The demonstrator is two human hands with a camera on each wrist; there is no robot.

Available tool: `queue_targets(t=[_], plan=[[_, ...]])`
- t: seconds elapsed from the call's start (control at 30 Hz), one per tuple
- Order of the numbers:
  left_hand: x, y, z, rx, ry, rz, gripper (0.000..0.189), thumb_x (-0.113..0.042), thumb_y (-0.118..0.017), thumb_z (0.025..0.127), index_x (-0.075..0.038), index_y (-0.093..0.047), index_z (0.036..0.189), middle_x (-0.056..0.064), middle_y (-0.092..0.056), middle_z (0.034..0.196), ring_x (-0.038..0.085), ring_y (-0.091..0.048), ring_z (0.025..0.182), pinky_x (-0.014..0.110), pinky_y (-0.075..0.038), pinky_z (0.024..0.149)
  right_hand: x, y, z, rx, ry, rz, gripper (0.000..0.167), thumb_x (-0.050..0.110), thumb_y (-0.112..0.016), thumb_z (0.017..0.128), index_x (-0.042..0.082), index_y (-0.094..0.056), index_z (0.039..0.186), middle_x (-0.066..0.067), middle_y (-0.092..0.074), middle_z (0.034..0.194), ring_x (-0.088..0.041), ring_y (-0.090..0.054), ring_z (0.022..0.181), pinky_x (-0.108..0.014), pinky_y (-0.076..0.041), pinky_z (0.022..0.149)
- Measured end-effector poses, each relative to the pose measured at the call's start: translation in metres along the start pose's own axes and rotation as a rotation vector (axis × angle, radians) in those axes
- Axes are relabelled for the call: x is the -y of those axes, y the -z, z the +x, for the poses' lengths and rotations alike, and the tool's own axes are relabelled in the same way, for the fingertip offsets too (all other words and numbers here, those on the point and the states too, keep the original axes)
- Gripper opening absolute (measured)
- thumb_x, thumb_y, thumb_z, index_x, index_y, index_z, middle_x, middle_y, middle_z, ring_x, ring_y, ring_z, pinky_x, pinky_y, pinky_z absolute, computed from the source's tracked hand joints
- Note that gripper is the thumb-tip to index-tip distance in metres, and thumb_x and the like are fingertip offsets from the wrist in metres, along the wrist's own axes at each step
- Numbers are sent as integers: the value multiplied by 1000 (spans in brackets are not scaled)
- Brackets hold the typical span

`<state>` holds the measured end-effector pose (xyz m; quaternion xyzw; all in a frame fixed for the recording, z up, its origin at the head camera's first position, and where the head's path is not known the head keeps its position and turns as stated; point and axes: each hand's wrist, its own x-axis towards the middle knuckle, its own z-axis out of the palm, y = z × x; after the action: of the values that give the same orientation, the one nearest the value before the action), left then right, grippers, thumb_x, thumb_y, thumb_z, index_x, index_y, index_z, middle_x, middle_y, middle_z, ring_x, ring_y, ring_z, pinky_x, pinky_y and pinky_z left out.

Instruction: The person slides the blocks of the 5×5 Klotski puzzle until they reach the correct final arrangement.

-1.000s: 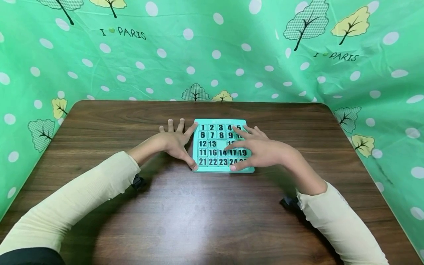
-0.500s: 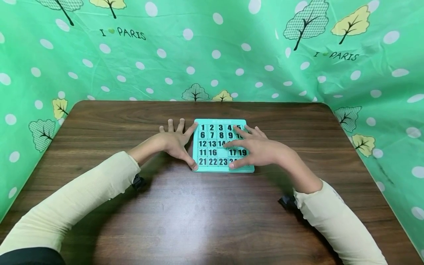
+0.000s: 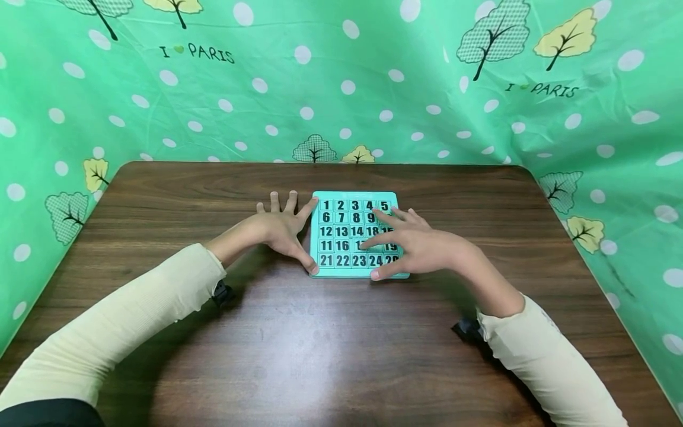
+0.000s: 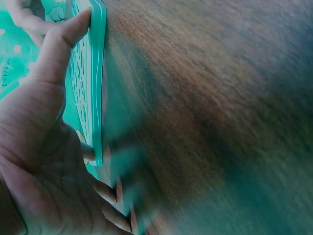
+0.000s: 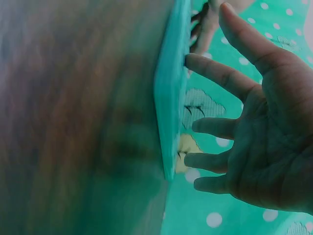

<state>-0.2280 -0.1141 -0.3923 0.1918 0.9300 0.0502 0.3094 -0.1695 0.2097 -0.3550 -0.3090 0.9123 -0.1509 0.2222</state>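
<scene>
A turquoise sliding number puzzle [image 3: 341, 239] lies flat on the table, its black-numbered tiles facing up. My left hand [image 3: 280, 230] spreads along its left side, thumb at the near corner and index finger at the far corner. In the left wrist view, the thumb [image 4: 76, 29] touches the frame's edge. Over the puzzle's right part, my right hand [image 3: 427, 246] has its index fingertip on a fourth-row tile, partly covering the number. The right wrist view shows that index finger [image 5: 220, 73] touching the puzzle face, the other fingers extended and apart from it. Some right-side tiles are hidden.
The brown wood-grain table [image 3: 288, 344] extends around the puzzle. Behind it hangs a green dotted cloth [image 3: 341, 71] printed with trees. Dark wrist devices show below the left cuff [image 3: 221, 293] and the right cuff [image 3: 466, 329].
Tile 14 has moved up one row into the former gap. Then the right index finger has shifted a tile, apparently 17, leftward into the fourth-row gap. My left hand has stayed still.
</scene>
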Motion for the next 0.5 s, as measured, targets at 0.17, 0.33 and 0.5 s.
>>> queue_targets(t=[0.17, 0.33, 0.5], plan=[[-4, 4, -8, 5, -6, -19, 170, -100, -83, 64, -40, 30, 176, 27, 28, 184, 66, 29, 164, 92, 5, 127, -1, 1, 5, -5, -14, -10, 69, 63, -82, 98, 34, -67, 159, -24, -14, 190, -64, -5, 172, -85, -2, 134], [-4, 3, -8, -4, -6, -12, 172, -101, -83, 62, -40, 31, 175, 27, 28, 184, 66, 30, 164, 93, 5, 126, -8, 6, 3, -11, -97, -27, 80, 64, -81, 99, 29, -58, 167, -23, -11, 190, -61, -2, 174, -82, 1, 136], [-8, 7, -13, 13, -5, -14, 167, -94, -86, 69, -37, 28, 177, 28, 27, 184, 65, 28, 165, 90, 6, 129, -9, 5, -3, 11, -80, -14, 75, 65, -81, 98, 28, -65, 162, -23, -16, 189, -63, -7, 172, -83, -3, 135]])
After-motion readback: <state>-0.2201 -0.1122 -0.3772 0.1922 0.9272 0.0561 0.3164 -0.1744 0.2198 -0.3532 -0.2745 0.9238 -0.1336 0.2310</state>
